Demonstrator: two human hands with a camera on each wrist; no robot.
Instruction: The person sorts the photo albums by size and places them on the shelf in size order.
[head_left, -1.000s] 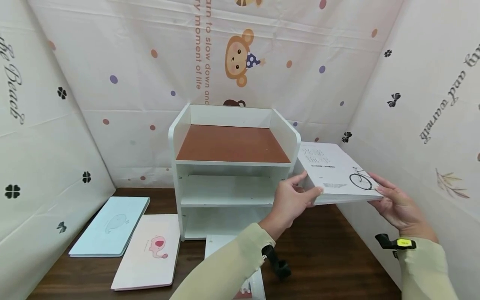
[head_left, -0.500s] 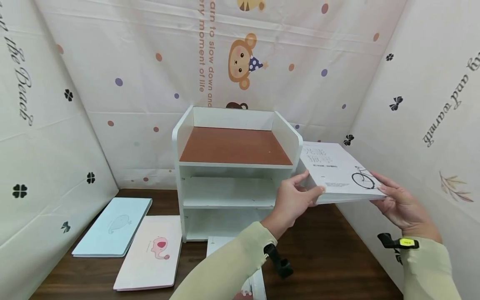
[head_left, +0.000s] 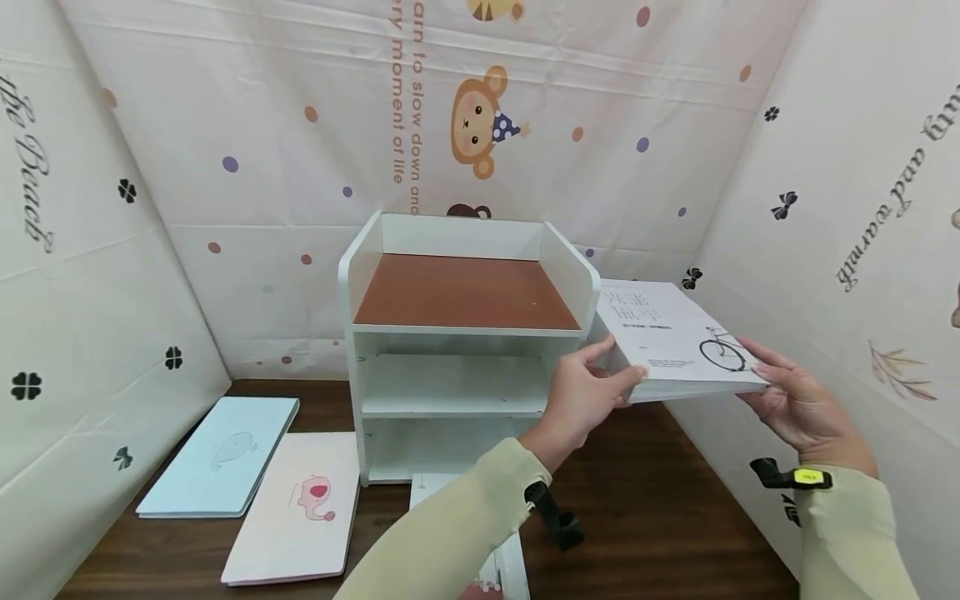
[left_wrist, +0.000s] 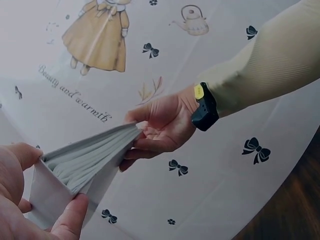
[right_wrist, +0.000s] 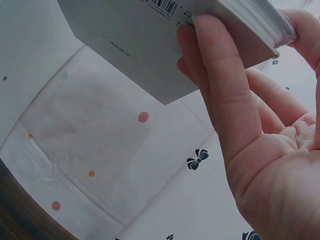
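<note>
Both hands hold up a thick white book (head_left: 667,333) with a bicycle drawing on its cover, to the right of a small white shelf (head_left: 480,329). My left hand (head_left: 577,400) pinches its near left corner, thumb and fingers on the edges. The right hand (head_left: 806,408) grips the right side, thumb on top and fingers underneath. In the left wrist view the book's page edges (left_wrist: 92,157) face the camera, slightly spread. A barcode (right_wrist: 164,6) shows on its underside in the right wrist view.
On the dark wood table (head_left: 660,517), a light blue notebook (head_left: 217,458) and a pink elephant notebook (head_left: 300,508) lie left of the shelf. Another white book (head_left: 513,554) lies in front, partly under the left forearm. Printed cloth walls (head_left: 825,275) surround the table.
The book has risen very slightly relative to the shelf, with both hands keeping their hold. The head view shifts a little.
</note>
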